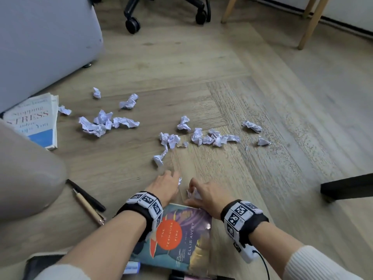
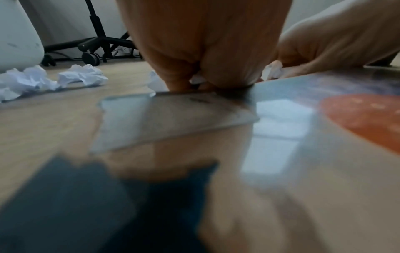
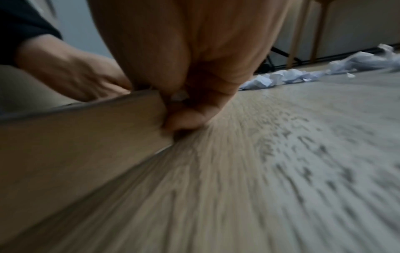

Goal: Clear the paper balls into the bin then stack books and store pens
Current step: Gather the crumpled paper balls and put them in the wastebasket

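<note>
Several crumpled white paper balls (image 1: 210,137) lie scattered on the wooden floor, with another cluster (image 1: 101,123) further left. My left hand (image 1: 173,177) curls round a small paper ball (image 1: 180,181) just beyond a colourful paperback (image 1: 181,239). My right hand (image 1: 191,188) grips another paper ball (image 1: 192,194) at the book's far corner. In the right wrist view, a white scrap (image 3: 179,96) shows inside my curled fingers (image 3: 184,119), which touch the book's page edge (image 3: 75,137). A second book (image 1: 34,120) lies at the left. A black pen (image 1: 86,196) and a beige pen (image 1: 88,207) lie left of my left wrist.
A large pale grey rounded object (image 1: 40,47) stands at the back left. An office chair base (image 1: 165,11) and wooden legs (image 1: 310,21) are at the back. A black furniture leg (image 1: 347,188) juts in from the right. My knee (image 1: 26,174) is at the left; markers (image 1: 131,267) lie below the paperback.
</note>
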Motion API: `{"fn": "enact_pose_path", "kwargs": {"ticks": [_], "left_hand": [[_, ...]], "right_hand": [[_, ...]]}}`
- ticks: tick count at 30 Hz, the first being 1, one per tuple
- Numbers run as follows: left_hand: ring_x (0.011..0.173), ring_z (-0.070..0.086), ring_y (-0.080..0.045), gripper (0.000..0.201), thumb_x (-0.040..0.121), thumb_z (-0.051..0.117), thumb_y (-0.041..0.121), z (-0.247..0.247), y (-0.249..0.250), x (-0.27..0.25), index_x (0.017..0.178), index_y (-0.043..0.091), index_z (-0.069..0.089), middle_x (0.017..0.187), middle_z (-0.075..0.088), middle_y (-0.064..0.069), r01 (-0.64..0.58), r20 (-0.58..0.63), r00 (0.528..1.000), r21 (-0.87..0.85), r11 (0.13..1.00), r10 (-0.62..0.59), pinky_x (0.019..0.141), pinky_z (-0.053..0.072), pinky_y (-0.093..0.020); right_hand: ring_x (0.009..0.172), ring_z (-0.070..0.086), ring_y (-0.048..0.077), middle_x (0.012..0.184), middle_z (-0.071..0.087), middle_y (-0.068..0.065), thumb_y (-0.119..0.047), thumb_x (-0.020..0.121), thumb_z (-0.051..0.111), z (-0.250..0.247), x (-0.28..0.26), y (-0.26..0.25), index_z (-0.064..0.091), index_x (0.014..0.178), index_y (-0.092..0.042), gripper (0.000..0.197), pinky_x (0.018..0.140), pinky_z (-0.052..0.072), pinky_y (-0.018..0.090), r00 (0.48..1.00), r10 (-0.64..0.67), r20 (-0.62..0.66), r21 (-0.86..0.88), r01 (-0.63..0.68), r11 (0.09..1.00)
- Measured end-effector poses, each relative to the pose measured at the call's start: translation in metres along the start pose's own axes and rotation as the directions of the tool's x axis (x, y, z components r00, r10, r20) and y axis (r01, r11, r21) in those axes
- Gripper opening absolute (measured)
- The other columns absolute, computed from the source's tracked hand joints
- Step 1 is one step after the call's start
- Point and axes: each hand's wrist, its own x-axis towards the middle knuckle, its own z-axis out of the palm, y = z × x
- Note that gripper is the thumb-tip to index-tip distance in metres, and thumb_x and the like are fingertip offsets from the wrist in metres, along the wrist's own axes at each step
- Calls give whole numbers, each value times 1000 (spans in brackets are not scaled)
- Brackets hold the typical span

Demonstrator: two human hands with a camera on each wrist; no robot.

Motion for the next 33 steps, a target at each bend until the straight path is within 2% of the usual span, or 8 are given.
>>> {"fn": "enact_pose_path", "kwargs": {"ticks": [6,13,19,21,23,27,30,33], "left_hand": [[87,60,-38,20,94,42,17,-5,-21,-20,112,10,39,110,52,-13,9,-275,960,-139,990,-48,72,44,-41],[73,53,-30,58,97,37,18,-31,-46,5,150,26,14,100,46,-13,109,-382,913,-113,988,-144,69,48,-39],[87,60,-37,34,102,31,38,-23,-35,26,124,16,45,94,41,-10,103,-320,935,-169,980,-153,74,47,-39],[88,62,-38,37,100,35,43,-18,-32,31,121,15,45,98,45,-12,86,-315,937,-208,974,-150,74,47,-40],[89,63,-38,37,100,36,44,-16,-33,35,122,15,44,99,42,-11,82,-306,944,-139,987,-122,74,47,-41],[88,63,-36,27,103,34,29,-17,-33,39,128,22,41,98,35,-9,97,-250,964,10,995,-91,67,41,-39],[86,64,-34,29,102,34,18,-18,-31,41,130,26,39,95,29,-6,117,-237,966,42,992,-104,64,36,-35],[89,64,-33,28,102,33,22,-17,-32,44,129,27,38,95,27,-6,126,-228,966,17,992,-119,64,37,-36]], "right_hand": [[76,59,33,92,64,12,-36,101,42,10,-8,-3,47,111,-9,29,65,46,42,990,-137,-39,-125,131,983],[67,54,27,85,57,8,-31,97,49,4,9,-11,38,111,-15,24,59,47,38,984,-176,-3,-247,170,954],[54,33,14,70,40,-4,-14,102,35,-18,22,8,38,104,-9,7,49,31,28,987,-38,-156,-176,11,984],[56,34,13,74,42,-3,-6,99,36,-44,23,43,39,100,-12,7,50,31,28,892,183,-413,-13,-206,978],[63,48,20,80,54,5,5,93,35,-73,25,81,43,106,-10,21,54,38,33,687,440,-578,194,-407,892],[67,53,29,93,62,20,-22,100,38,-113,32,146,44,108,-6,20,61,37,34,431,668,-607,397,-563,725],[96,57,40,113,52,22,-61,91,40,-108,42,163,41,120,-6,62,78,48,44,399,749,-528,314,-728,609],[106,52,40,120,41,19,-61,91,40,-94,51,162,42,125,-8,63,86,47,45,564,662,-493,94,-722,685]]}}
